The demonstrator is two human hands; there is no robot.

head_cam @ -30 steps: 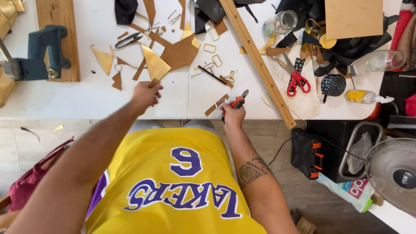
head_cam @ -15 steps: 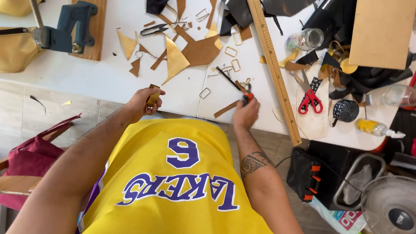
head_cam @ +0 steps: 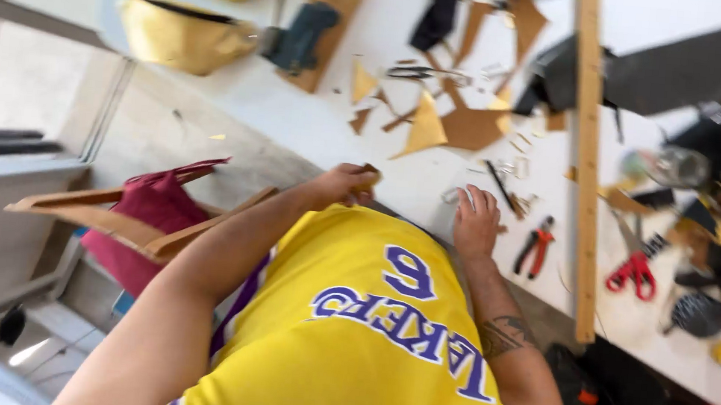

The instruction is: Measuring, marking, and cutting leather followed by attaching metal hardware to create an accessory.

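My left hand is closed around a small tan leather piece at the near edge of the white table. My right hand lies flat on the table with nothing in it, its fingertips beside a small metal ring. Red-handled pliers lie on the table just right of that hand. A thin dark tool rests just beyond its fingers. My yellow jersey fills the lower middle of the view.
Tan leather offcuts and a brown sheet lie beyond my hands. A long wooden ruler runs down the right. Red scissors are further right, yellow bags at the far left, and a dark red bag on a wooden chair is below.
The view has swung and tilted. My right hand has let go of the red-handled pliers, which now lie on the table. My left hand still grips the small leather piece.
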